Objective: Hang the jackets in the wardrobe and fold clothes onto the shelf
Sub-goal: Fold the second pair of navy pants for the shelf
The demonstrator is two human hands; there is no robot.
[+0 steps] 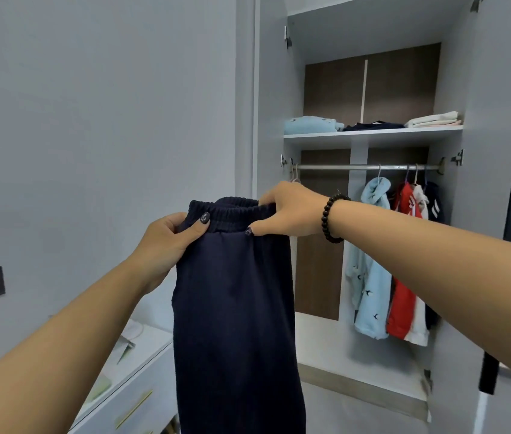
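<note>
Trousers (235, 308) — waistband pinched between both hands

Watching the head cam here: both hands hold up a pair of navy trousers (235, 308) by the elastic waistband, left hand (166, 242) pinching the left end, right hand (291, 211) gripping the right end, fabric hanging straight down. Bead bracelet (330, 219) on the right wrist. Behind them the wardrobe (454, 277) stands open. I count 3 folded piles on the shelf (373, 134), and jackets (388, 264) in light blue, red, white and navy hang from the rail (341, 167). White dresser (141, 371) sits lower left.
</note>
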